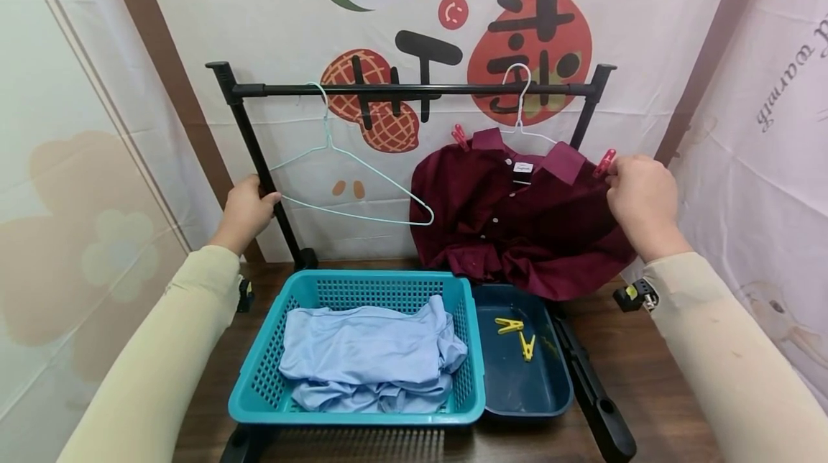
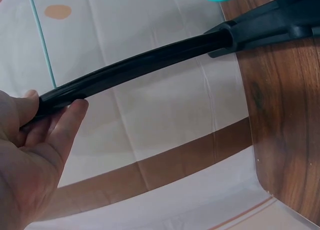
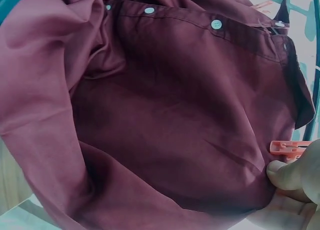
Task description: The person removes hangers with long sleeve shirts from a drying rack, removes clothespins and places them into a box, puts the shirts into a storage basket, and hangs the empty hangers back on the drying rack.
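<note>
One maroon shirt (image 1: 524, 222) hangs on one white hanger (image 1: 520, 116), seemingly done: two pink clips (image 1: 459, 136) sit at its shoulders, the right grip (image 1: 643, 197) pinching its cloth beside one. The left grip (image 1: 247, 211) is curled round a post of one black rack (image 1: 414, 90). Apparently left: blue cloth (image 1: 371, 348), its pieces uncountable, in one teal basket (image 1: 358, 418); one bare mint hanger (image 1: 329, 141); two yellow clips (image 1: 527, 355) in one navy tray (image 1: 517, 391)

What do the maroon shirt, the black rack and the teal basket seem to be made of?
Maroon shirt: thin woven cloth, perhaps cotton or a blend, with a slight sheen; it falls in soft folds.
Rack: smooth, dark tubing, possibly coated metal; its bulkier corner joints look like moulded plastic.
Basket: likely plastic, evenly coloured with regular moulded holes.
</note>
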The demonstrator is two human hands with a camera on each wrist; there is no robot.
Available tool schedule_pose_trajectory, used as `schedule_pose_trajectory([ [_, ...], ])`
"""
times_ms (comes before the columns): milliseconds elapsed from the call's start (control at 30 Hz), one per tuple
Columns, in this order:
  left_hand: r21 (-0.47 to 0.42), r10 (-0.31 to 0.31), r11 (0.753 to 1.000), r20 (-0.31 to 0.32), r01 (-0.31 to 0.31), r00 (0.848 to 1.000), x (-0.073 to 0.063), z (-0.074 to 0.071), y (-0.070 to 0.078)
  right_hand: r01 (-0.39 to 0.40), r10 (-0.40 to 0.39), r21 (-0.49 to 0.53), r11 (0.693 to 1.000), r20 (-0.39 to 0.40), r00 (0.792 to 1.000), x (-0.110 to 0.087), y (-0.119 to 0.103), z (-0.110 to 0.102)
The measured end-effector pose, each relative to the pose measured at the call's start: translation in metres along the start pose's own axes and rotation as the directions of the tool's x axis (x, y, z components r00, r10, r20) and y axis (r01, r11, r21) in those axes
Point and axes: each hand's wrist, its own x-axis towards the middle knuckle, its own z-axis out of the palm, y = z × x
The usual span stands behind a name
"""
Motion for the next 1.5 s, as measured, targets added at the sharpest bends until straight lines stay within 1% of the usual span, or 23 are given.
schedule_pose_trajectory([
  [233, 0.010, -0.003, 1.000, 0.007, 0.003, 1.000, 0.001, 0.002, -0.002, -0.003, 0.003, 0.001, 1.000, -0.038, 0.999, 0.003, -0.004, -0.010],
  [367, 0.001, 0.002, 1.000, -0.005, -0.002, 1.000, 0.000, 0.003, -0.002, -0.011, 0.012, 0.007, 1.000, -0.045, 0.999, 0.004, -0.004, -0.014],
  [467, 0.000, 0.006, 1.000, -0.010, -0.006, 1.000, 0.000, 0.003, -0.002, -0.011, 0.011, 0.011, 1.000, -0.067, 0.998, 0.003, -0.004, -0.017],
  [667, 0.005, -0.005, 1.000, -0.013, 0.005, 1.000, -0.001, 0.003, -0.003, 0.011, -0.007, 0.031, 0.999, -0.113, 0.994, -0.007, -0.007, -0.020],
  [900, 0.014, -0.002, 1.000, -0.027, 0.002, 1.000, -0.001, 0.004, -0.002, 0.067, -0.059, 0.046, 0.997, -0.162, 0.985, -0.026, -0.014, -0.017],
  [1000, 0.020, 0.001, 1.000, -0.026, 0.000, 1.000, 0.000, 0.005, -0.002, 0.074, -0.067, 0.042, 0.996, -0.148, 0.987, -0.033, -0.016, -0.014],
  [1133, 0.020, 0.004, 1.000, -0.021, -0.003, 1.000, -0.001, 0.005, -0.003, 0.078, -0.073, 0.042, 0.996, -0.107, 0.992, -0.041, -0.016, -0.009],
  [1267, 0.021, 0.002, 1.000, -0.024, -0.001, 1.000, -0.002, 0.005, -0.003, 0.082, -0.077, 0.062, 0.995, -0.077, 0.994, -0.049, -0.015, -0.001],
  [1500, 0.010, -0.012, 1.000, -0.020, 0.013, 1.000, -0.003, 0.005, -0.001, 0.092, -0.087, 0.094, 0.991, -0.050, 0.995, -0.063, -0.014, 0.011],
])
